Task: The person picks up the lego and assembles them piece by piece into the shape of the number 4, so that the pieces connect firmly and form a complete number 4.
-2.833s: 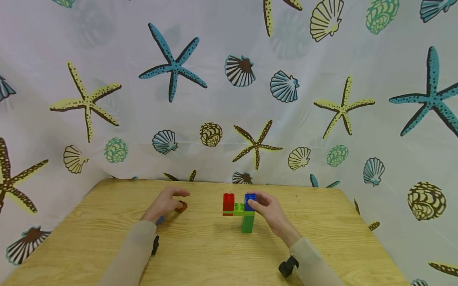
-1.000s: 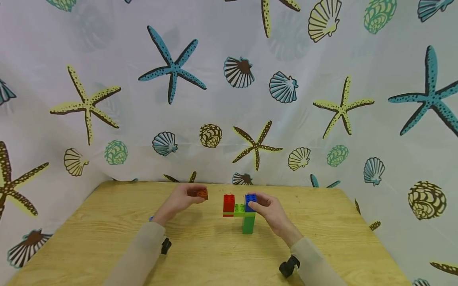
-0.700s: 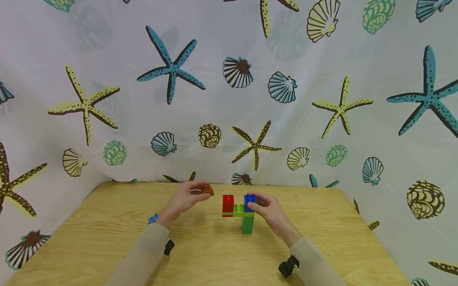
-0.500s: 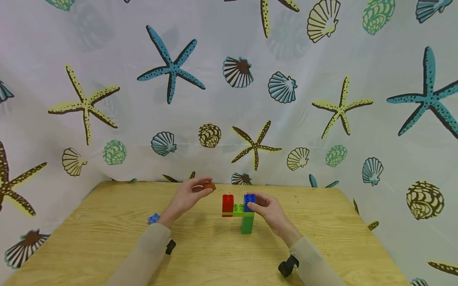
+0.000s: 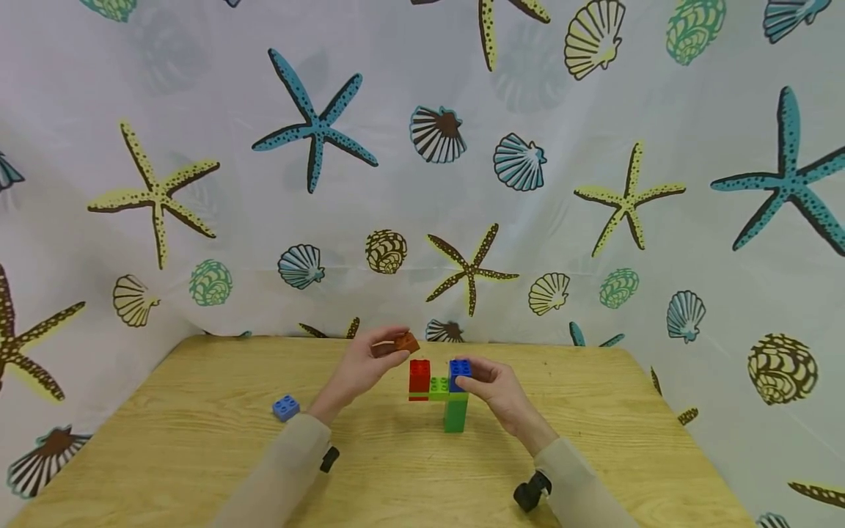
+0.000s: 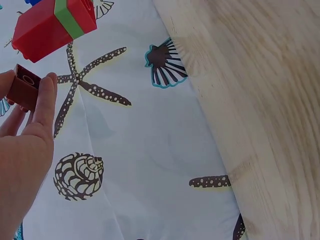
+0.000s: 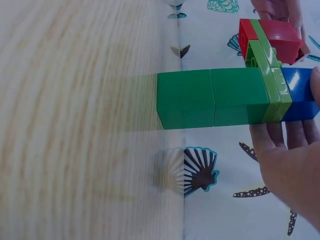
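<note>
A block structure stands on the table: dark green bricks (image 7: 212, 97) form its post, and lime green plates (image 5: 439, 389) span sideways from the top. At the left end of the span a red brick (image 5: 419, 375) rises, with a red piece under it too. My right hand (image 5: 495, 385) pinches the blue brick (image 5: 460, 374) above the post, thumb in front and fingers behind. My left hand (image 5: 363, 361) holds a small brown brick (image 5: 407, 342) between thumb and fingers, tilted, just above and left of the red brick. The left wrist view shows its hollow underside (image 6: 28, 79).
A loose blue brick (image 5: 286, 408) lies on the wooden table (image 5: 198, 440), left of my left forearm. A white cloth (image 5: 396, 183) printed with starfish and shells hangs behind the table and along its sides.
My left hand has picked the brown brick up off the table and brought it right and up, near the red brick. The loose blue brick has come into full view. My right hand stays put.
</note>
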`<action>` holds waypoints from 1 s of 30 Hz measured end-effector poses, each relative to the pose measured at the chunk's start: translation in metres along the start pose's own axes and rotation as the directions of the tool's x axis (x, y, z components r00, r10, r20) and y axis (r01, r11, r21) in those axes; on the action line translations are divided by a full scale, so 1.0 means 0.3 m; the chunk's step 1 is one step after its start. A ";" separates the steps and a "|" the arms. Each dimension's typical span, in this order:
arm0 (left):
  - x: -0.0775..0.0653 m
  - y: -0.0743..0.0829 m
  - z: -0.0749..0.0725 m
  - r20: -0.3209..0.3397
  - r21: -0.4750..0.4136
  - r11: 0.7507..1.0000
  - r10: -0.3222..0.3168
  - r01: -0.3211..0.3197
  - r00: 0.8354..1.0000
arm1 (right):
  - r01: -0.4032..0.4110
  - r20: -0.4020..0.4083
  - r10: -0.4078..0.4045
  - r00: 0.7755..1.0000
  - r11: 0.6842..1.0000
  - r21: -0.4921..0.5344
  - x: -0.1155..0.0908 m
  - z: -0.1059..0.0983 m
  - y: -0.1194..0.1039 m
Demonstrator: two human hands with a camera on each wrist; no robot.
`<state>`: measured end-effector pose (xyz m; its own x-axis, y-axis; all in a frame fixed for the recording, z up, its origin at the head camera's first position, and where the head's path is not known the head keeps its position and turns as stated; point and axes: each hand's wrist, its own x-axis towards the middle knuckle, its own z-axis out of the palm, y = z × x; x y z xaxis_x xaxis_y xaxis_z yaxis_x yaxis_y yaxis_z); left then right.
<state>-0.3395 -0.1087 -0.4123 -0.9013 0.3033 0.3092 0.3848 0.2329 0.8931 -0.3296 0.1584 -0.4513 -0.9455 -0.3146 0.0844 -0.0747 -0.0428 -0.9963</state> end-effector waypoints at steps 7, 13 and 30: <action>-0.006 0.009 0.036 -0.010 0.028 0.998 0.062 -0.062 0.998 | -0.013 -0.001 0.013 1.000 1.000 -0.001 -0.004 0.007 0.005; -0.001 0.027 0.063 0.005 0.033 0.997 0.063 -0.063 0.998 | -0.002 0.030 0.003 1.000 1.000 -0.017 -0.005 0.007 -0.001; 0.012 0.058 0.143 0.094 0.166 0.977 0.117 -0.132 0.989 | 0.013 0.039 -0.010 0.999 0.997 -0.078 -0.003 0.007 -0.001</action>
<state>-0.3277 -0.0640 -0.4097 -0.8272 0.4139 0.3800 0.5279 0.3408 0.7779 -0.3279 0.1567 -0.4511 -0.9317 -0.3505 0.0952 -0.1115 0.0267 -0.9934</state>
